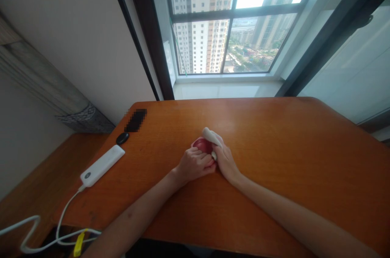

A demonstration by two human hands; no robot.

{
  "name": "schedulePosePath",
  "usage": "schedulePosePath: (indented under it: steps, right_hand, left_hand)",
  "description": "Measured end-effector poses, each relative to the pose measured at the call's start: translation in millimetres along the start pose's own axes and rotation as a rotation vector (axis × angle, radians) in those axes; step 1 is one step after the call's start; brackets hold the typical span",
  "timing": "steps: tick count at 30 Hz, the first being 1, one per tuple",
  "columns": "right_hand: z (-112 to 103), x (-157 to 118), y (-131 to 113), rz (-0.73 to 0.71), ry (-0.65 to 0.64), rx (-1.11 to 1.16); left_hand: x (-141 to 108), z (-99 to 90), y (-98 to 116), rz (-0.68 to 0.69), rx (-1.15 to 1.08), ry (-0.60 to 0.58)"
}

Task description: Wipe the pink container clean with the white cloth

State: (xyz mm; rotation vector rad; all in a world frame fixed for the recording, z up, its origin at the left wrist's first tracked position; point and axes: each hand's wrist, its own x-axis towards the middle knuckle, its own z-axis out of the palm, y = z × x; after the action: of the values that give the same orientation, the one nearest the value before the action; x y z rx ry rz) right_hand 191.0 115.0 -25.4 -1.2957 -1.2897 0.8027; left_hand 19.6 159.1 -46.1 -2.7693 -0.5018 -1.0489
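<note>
My left hand [196, 164] is closed around a small red rounded object [202, 144] with a smooth surface. Its exact kind is hard to make out, since fingers cover much of it. Against its right side my right hand [226, 159] grips a white cloth [212, 136], folded or bunched, with one end sticking up past the fingers. A bit of white also shows between the two hands. Both hands meet just over the middle of the brown wooden table [274, 160].
On the table's left side lie a white power strip [102, 165] with a white cable [62, 213], a round black object [122, 138] and a pixelated dark patch [136, 120]. A yellow tag [79, 243] hangs on the cable. Beyond the far edge is a window [231, 16].
</note>
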Motion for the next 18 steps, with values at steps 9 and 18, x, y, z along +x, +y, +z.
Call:
schedulePosePath:
  steps: [9,18]
  right_hand:
    - [-1.3,-6.3,5.7,-0.088,-0.018,-0.047]
    - [-37.2,84.4,1.0,0.018,-0.682,0.065]
  left_hand:
    - [8.2,-16.7,16.0,-0.084,0.031,-0.069]
    - [4.0,-56.2,7.2,0.066,-0.095,-0.075]
